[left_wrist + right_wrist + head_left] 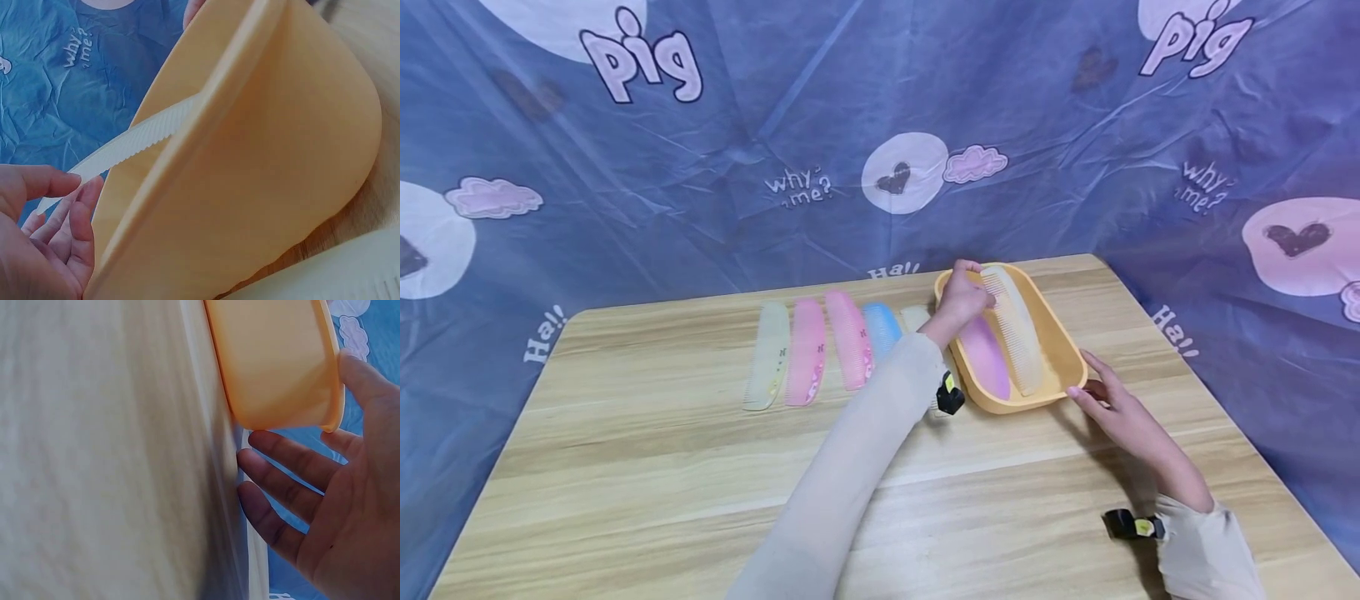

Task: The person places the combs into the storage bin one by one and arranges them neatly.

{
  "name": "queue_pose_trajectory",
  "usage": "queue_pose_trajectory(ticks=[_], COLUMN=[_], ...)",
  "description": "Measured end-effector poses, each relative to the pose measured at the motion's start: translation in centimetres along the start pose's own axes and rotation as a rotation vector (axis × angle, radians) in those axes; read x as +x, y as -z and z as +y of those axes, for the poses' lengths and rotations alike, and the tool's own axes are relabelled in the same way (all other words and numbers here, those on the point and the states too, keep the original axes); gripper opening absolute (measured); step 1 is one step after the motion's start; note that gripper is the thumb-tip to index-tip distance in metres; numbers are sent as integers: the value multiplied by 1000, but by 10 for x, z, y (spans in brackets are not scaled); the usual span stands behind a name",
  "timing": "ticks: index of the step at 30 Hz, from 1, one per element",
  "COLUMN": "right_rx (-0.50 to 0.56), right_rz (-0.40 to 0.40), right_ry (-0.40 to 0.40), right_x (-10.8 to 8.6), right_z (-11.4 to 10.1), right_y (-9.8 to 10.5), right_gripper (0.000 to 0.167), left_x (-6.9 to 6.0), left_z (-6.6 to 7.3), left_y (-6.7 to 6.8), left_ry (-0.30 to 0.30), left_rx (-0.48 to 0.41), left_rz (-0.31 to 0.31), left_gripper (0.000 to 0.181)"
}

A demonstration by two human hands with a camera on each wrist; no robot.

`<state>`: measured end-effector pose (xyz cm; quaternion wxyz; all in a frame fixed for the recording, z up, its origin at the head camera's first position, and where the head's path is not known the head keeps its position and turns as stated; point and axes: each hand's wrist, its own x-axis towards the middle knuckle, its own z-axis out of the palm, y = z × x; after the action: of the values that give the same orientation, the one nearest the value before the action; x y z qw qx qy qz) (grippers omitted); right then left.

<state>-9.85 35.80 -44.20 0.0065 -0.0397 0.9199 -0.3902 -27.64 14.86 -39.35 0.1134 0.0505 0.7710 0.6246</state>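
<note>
Left sleeve (853, 467) is stretched across the desk (647, 500). Cream comb (1021, 337) is pinched in the left hand (964, 296), inside the yellow tray (1018, 406), just beside the purple comb (987, 360). Tray's near right corner is touched by the right hand (1126, 417), fingers loosely spread, thumb on the rim. Left of tray, green comb (767, 358), two pink combs (806, 354), blue comb (882, 323) and pale comb (915, 317) are lined up, last two partly hidden by the sleeve.
</note>
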Motion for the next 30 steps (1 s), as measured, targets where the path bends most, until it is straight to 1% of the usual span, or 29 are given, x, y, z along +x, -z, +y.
queue_pose_trajectory(ticks=[4, 8, 13, 17, 24, 30], right_rx=[2, 1, 12, 17, 18, 32], right_rz=[0, -4, -7, -5, -3, -3], right_ry=[2, 0, -3, -7, -10, -4], right_x=[0, 1, 1, -1, -2, -2], right_z=[2, 3, 2, 3, 6, 10], right_y=[1, 2, 3, 3, 4, 3], right_gripper=[65, 66, 66, 66, 67, 66], left_x=[0, 1, 4, 6, 8, 10], left_z=[2, 4, 4, 2, -1, -1], left_y=[1, 1, -1, -4, -5, -7], left_ry=[-4, 17, 37, 33, 11, 6], left_rx=[135, 270, 398, 467, 524, 602], left_rz=[7, 12, 28, 28, 21, 19], left_gripper=[57, 55, 53, 54, 54, 53])
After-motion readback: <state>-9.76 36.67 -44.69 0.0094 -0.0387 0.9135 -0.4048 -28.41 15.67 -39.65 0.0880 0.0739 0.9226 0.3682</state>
